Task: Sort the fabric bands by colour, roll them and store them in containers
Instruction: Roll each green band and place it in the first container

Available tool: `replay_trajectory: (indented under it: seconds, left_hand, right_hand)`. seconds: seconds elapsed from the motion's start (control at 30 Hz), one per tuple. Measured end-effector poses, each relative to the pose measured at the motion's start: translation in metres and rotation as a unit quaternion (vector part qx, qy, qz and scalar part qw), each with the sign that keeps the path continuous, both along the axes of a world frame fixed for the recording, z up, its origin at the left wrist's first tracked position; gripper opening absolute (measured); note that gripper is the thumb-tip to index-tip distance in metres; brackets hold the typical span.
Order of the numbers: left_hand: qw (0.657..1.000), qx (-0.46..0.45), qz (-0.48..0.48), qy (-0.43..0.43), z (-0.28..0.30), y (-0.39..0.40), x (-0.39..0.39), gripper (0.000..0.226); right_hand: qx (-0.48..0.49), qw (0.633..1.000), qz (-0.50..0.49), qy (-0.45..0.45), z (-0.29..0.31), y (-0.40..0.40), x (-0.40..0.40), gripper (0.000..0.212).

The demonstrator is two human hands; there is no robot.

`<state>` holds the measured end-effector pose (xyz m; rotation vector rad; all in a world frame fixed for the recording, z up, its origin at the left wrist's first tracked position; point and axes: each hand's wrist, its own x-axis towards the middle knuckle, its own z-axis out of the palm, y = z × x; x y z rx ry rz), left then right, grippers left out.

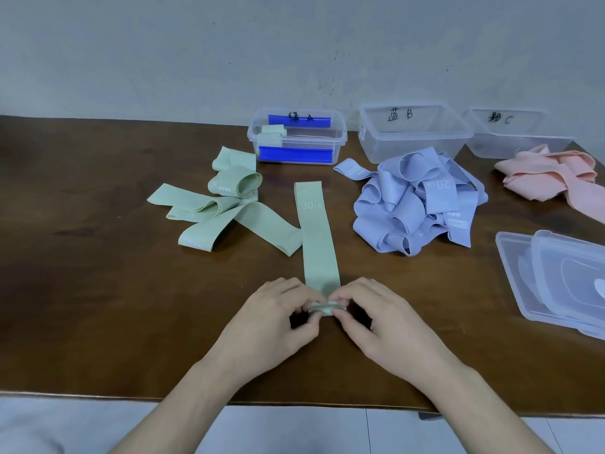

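Head view, only one here: green band (317, 231) flat on the desk (98, 273), long axis running straight away from the body, near end already turned into a small roll (325, 308). Left hand (275, 319) and right hand (373, 317) both at that near end, one per side, fingertips pinching the roll, so both grips grasping it. Equally near, neither ahead of the other. Rest of the band lies dead ahead of the fingers, so probably just rolling forward along that axis, keeping edges square so it doesn't cone out. More loose green bands (222, 211) to the left, container A (296, 134) behind them with a couple of green rolls (271, 134) in already. Blue pile (415, 204) sitting in front of container B (412, 132), pink pile (550, 175) by container C (510, 132), lids (556, 283) stacked far right.
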<state>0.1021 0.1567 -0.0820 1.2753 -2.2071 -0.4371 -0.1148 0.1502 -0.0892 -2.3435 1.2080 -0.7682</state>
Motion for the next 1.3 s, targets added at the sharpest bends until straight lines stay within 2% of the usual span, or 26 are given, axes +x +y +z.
replay_trajectory:
  seconds: [0.1, 0.27, 0.47, 0.57, 0.77, 1.3]
  left_hand:
    - [1.0, -0.009, 0.008, -0.009, 0.0, -0.001, -0.001, 0.011]
    - [0.999, -0.021, 0.029, -0.007, -0.004, -0.004, -0.001, 0.012]
    - [0.998, -0.028, 0.049, 0.001, -0.004, -0.007, -0.002, 0.008]
    - [0.998, -0.033, 0.042, 0.014, -0.002, -0.004, -0.001, 0.014]
    - [0.997, -0.067, 0.038, -0.03, -0.005, -0.005, -0.003, 0.017]
    - [0.996, -0.057, 0.041, -0.047, -0.002, -0.017, -0.004, 0.023]
  right_hand:
    - [-0.011, 1.0, -0.011, 0.005, -0.002, -0.002, 0.001, 0.007]
    - [-0.04, 0.998, -0.037, 0.024, -0.003, -0.005, 0.003, 0.015]
    - [-0.059, 0.997, -0.008, 0.051, -0.001, -0.006, 0.002, 0.021]
    - [-0.065, 0.997, -0.009, 0.051, -0.001, -0.01, 0.002, 0.023]
    - [-0.067, 0.996, -0.015, 0.062, 0.0, -0.014, 0.001, 0.024]
    - [-0.065, 0.995, 0.0, 0.075, 0.004, -0.029, 0.002, 0.026]
